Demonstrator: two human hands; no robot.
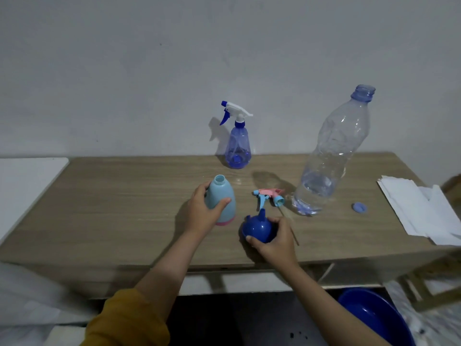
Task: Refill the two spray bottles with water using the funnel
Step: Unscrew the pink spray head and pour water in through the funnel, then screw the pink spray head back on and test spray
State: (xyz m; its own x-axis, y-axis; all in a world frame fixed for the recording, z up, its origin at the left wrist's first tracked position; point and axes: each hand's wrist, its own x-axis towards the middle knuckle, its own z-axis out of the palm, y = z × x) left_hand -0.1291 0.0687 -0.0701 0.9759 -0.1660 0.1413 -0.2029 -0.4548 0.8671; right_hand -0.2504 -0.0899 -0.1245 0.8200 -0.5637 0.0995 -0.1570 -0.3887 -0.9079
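Observation:
My left hand grips a light blue spray bottle with a pink base, upright on the wooden table and with its neck uncapped. Its pink and blue trigger head lies on the table just to the right. My right hand holds a dark blue funnel, spout pointing up, close above the table near the front edge. A clear blue spray bottle with its white trigger head on stands at the back. A large clear water bottle, uncapped and partly full, stands to the right.
The water bottle's blue cap lies right of it. White paper sheets lie at the table's right end. A blue basin sits on the floor at lower right. A white surface adjoins the table's left end.

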